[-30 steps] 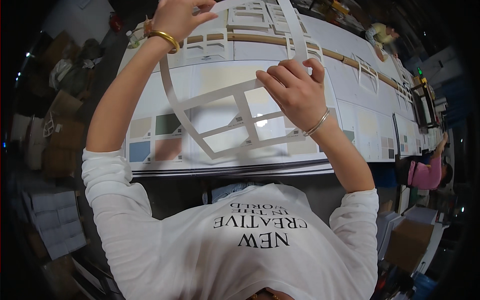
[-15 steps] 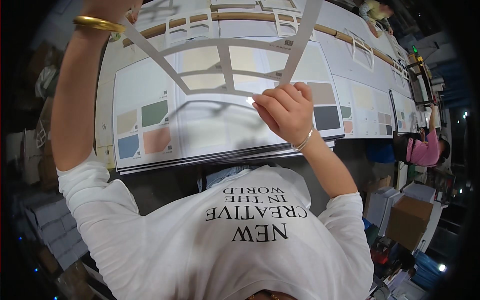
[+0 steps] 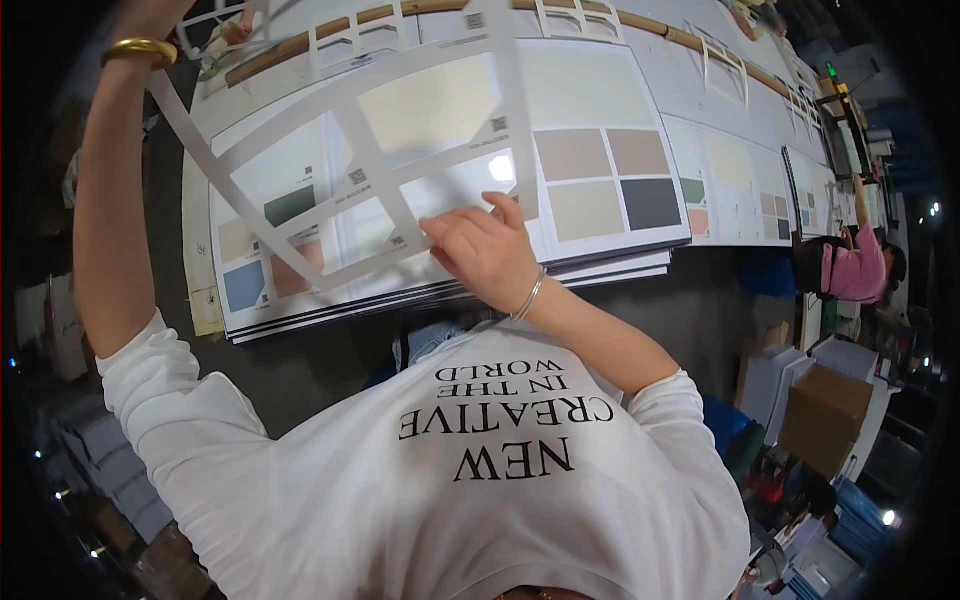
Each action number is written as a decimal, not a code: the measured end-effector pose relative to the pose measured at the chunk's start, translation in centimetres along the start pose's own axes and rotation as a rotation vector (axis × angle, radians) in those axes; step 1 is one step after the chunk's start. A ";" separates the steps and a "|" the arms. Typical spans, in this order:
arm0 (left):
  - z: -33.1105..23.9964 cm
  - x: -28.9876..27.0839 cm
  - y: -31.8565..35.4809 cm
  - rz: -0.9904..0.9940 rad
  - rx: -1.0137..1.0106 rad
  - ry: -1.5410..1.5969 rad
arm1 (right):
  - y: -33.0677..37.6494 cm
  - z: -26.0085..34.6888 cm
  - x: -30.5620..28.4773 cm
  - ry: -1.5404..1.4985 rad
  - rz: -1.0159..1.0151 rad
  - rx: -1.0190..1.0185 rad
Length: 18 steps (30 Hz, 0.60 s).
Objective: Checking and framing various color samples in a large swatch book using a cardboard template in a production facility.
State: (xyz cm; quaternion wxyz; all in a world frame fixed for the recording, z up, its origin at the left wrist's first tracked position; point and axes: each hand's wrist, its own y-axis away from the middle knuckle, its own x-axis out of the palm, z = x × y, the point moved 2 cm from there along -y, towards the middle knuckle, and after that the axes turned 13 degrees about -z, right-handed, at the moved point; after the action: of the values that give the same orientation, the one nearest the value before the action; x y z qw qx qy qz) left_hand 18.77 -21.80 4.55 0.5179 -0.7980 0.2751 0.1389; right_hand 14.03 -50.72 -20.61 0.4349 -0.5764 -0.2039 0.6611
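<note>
A white cut-out sheet, a lattice of thin bars with square windows and small printed codes, hangs tilted above a colour chart board. My right hand is closed on its near edge, thumb and fingertips pinched, little finger raised. At the upper left, my left hand is cut off by the picture's rim near the sheet's far end; its fingers are hidden. Under the sheet, the board shows blue, green, pink, beige and dark grey swatches, partly covered by the bars.
More boards lie stacked beneath this one. A wooden pole runs along the far side, with white lattice frames against it. Further charts lie to the right, near a person in pink. A cardboard box stands lower right.
The cut-out sheet has swung left and nearer to me, uncovering the right-hand swatches. My right hand moved left and slightly down with its edge; my left hand moved left and up.
</note>
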 end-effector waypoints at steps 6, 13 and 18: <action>6.3 4.9 3.8 0.222 -0.435 -0.114 | 3.0 2.2 -0.6 -0.069 0.145 0.031; 15.0 13.6 6.5 0.300 0.168 -0.366 | 5.7 2.5 -0.6 0.019 0.234 0.187; 15.4 16.7 7.4 0.312 0.166 -0.416 | 6.5 1.8 -0.5 0.038 0.238 0.267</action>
State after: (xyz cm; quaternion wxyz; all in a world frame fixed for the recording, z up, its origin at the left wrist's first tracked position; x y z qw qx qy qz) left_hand 28.97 -15.15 -16.02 0.5995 -0.6550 0.2927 0.3550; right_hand 10.08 -54.21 -24.84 0.4303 -0.5461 -0.0364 0.7179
